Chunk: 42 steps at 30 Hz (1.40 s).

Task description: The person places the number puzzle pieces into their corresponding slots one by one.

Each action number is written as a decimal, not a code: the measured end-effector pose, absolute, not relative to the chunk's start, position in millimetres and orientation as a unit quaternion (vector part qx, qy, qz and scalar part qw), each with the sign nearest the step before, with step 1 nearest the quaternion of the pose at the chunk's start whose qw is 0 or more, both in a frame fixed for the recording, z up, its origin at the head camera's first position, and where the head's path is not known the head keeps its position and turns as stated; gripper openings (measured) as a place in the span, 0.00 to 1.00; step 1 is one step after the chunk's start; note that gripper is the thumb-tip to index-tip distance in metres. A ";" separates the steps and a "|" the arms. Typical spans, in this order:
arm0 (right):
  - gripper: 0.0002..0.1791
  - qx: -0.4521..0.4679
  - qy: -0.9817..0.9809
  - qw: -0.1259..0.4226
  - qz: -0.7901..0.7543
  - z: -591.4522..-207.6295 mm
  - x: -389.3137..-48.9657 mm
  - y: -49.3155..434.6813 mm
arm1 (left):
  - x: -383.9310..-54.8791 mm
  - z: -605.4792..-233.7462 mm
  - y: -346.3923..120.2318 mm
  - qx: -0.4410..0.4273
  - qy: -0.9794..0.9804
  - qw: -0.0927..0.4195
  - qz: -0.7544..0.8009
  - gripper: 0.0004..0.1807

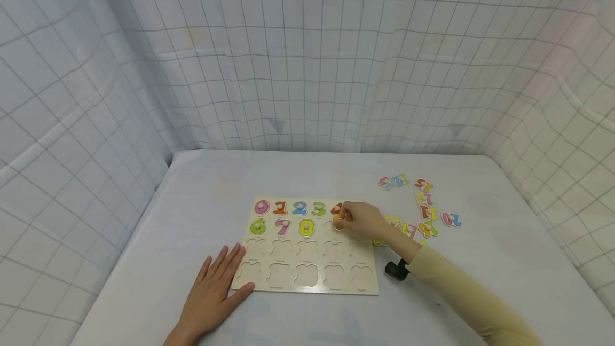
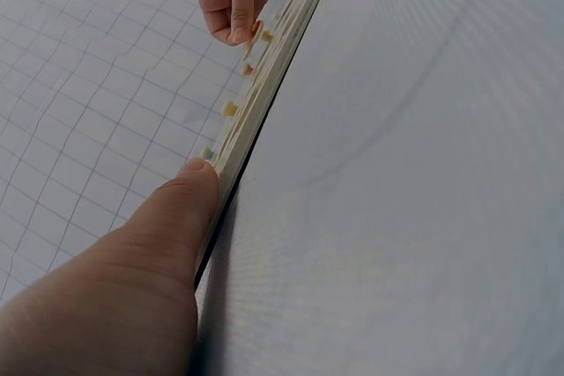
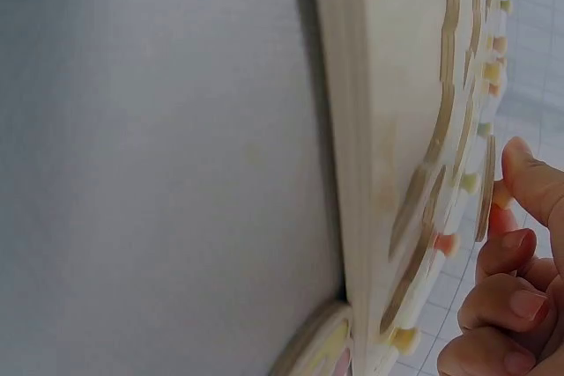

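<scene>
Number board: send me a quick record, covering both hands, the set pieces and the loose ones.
board: flat on the table
left hand: rests on the board's left edge, fingers straight
right hand: pinches a piece above the board
number on that piece: cannot be read
set, visible: 0, 1, 2, 3, 4, 6, 7, 8
loose: number pieces right of the board

Passage available along the table's (image 1: 144, 260) left and far edges. Obstructions: left hand (image 1: 211, 292) at the board's (image 1: 318, 290) near left corner; right arm (image 1: 461, 288) across its right edge; loose numbers (image 1: 428, 212) and a black object (image 1: 396, 270) beyond.
</scene>
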State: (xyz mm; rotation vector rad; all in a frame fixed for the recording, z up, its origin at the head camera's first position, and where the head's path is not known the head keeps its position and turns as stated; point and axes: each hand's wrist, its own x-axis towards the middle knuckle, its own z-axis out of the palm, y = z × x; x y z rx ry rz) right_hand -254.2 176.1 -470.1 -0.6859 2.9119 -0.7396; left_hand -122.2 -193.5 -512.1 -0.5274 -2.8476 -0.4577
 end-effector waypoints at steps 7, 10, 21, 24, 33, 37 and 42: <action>0.15 -0.225 0.944 0.039 -0.239 -474.0 -250.4 160.9 | -122.4 -511.5 -192.4 -0.175 -0.967 0.100 -0.156 0.43; 0.16 -0.224 0.943 0.048 -0.243 -475.0 -249.8 158.1 | -122.4 -511.1 -192.2 -0.175 -0.967 0.100 -0.156 0.42; 0.16 -0.213 0.946 0.066 -0.234 -478.2 -250.2 153.9 | -123.4 -512.4 -192.4 -0.174 -0.968 0.096 -0.150 0.43; 0.16 -0.211 0.946 0.067 -0.235 -478.4 -250.1 153.6 | -123.4 -512.9 -192.9 -0.175 -0.968 0.097 -0.150 0.43; 0.16 -0.209 0.950 0.057 -0.226 -477.7 -248.5 152.2 | -124.1 -512.5 -192.6 -0.173 -0.968 0.093 -0.153 0.43; 0.16 -0.216 0.949 0.051 -0.225 -477.0 -247.2 151.9 | -124.3 -513.8 -193.4 -0.174 -0.969 0.094 -0.149 0.43; 0.16 -0.218 0.950 0.050 -0.220 -475.7 -246.2 151.3 | -124.2 -515.2 -194.8 -0.173 -0.970 0.090 -0.145 0.44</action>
